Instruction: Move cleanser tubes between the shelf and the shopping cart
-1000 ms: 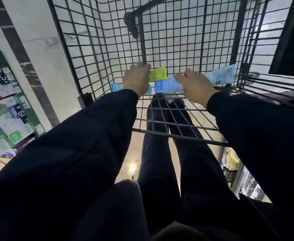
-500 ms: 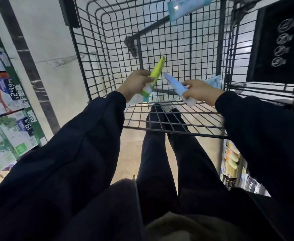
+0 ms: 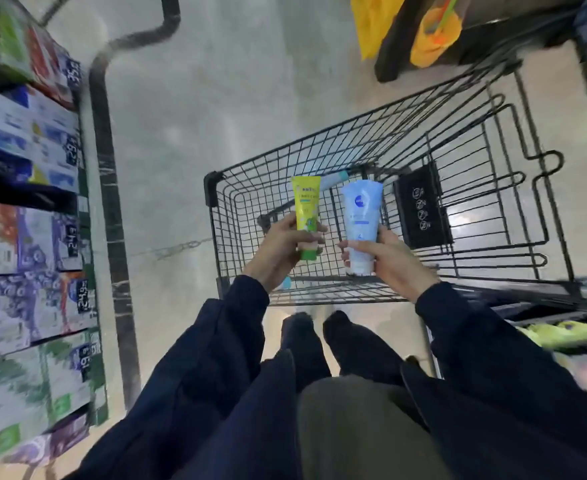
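My left hand (image 3: pixel 281 251) grips a yellow-green cleanser tube (image 3: pixel 306 209) upright by its lower end. My right hand (image 3: pixel 385 261) holds a pale blue cleanser tube (image 3: pixel 360 216) upright beside it. Both tubes are raised above the near end of the black wire shopping cart (image 3: pixel 423 140). Another light blue tube (image 3: pixel 333 180) lies in the cart behind them, partly hidden. A small blue piece (image 3: pixel 286 282) shows under my left wrist.
Shelves of boxed goods with price tags (image 3: pixel 25 237) run along the left. A shelf with green tubes (image 3: pixel 562 332) sits low at the right. Yellow and orange items (image 3: pixel 430 32) stand beyond the cart. Pale floor lies between the left shelf and the cart.
Both hands have lifted out of the cart bottom, each with a tube, and now hold them upright. The view has swung up and back, so the whole cart shows.
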The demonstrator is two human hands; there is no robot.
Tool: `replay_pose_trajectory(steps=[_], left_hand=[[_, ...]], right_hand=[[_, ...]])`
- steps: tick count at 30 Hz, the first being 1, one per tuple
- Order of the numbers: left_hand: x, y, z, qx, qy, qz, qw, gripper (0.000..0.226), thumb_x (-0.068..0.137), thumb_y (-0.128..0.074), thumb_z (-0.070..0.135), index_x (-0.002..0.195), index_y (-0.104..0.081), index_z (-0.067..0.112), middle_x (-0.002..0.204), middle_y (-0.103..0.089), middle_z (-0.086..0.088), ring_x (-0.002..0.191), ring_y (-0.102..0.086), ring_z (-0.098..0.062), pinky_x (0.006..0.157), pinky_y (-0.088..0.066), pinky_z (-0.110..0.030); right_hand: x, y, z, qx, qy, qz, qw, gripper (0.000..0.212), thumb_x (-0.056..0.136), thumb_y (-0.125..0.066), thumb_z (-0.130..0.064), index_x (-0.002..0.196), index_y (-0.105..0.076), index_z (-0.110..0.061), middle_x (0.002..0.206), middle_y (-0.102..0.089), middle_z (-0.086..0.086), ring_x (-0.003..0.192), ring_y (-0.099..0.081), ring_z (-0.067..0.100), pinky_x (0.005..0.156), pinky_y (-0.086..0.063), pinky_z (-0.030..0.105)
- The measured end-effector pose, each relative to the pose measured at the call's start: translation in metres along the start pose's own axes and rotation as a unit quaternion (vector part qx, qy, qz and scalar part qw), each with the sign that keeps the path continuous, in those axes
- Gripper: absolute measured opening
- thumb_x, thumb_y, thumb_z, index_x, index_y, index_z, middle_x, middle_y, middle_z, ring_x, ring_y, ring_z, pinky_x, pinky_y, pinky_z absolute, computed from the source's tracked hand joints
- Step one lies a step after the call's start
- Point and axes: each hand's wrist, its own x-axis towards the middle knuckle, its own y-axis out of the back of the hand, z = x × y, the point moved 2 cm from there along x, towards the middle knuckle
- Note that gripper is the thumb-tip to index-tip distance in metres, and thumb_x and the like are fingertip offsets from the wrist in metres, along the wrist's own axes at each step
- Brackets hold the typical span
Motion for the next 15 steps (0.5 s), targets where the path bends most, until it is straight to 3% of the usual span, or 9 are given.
replay_pose_trajectory(steps=[4,10,15], left_hand=[[-0.037,-0.038,0.016,-0.012,-0.021,-0.049,0.999,0.059,0.083,-0.059,-0.017,0.138,-0.050,0.005,0.111,-0.065,-0.024,0.087,-0.067,-0.030,0.075,-0.052,-0.043],[-0.066,-0.073,0.024,0.036,-0.003,-0.153,0.988,0.059,0.084,-0.054,-0.019,0.136,-0.053,0.008,0.117,-0.066,-0.027,0.091,-0.066,-0.031,0.078,-0.055,-0.043],[-0.089,-0.098,0.024,0.076,0.029,-0.224,0.971,0.051,0.081,-0.057,-0.017,0.126,-0.059,0.007,0.107,-0.067,-0.018,0.089,-0.067,-0.029,0.073,-0.056,-0.040]], right_hand=[[-0.064,-0.006,-0.015,0.051,0.050,0.017,0.997,0.058,0.088,-0.073,-0.007,0.141,-0.051,-0.011,0.109,-0.074,0.022,0.090,-0.071,0.035,0.095,-0.053,0.061],[-0.143,-0.012,-0.016,0.173,0.139,0.097,0.970,0.050,0.083,-0.070,-0.004,0.130,-0.062,-0.015,0.108,-0.073,0.015,0.092,-0.072,0.027,0.074,-0.061,0.038],[-0.196,-0.024,0.009,0.291,0.222,0.146,0.919,0.038,0.090,-0.059,0.004,0.126,-0.061,-0.008,0.089,-0.071,0.009,0.075,-0.073,0.019,0.065,-0.060,0.031]])
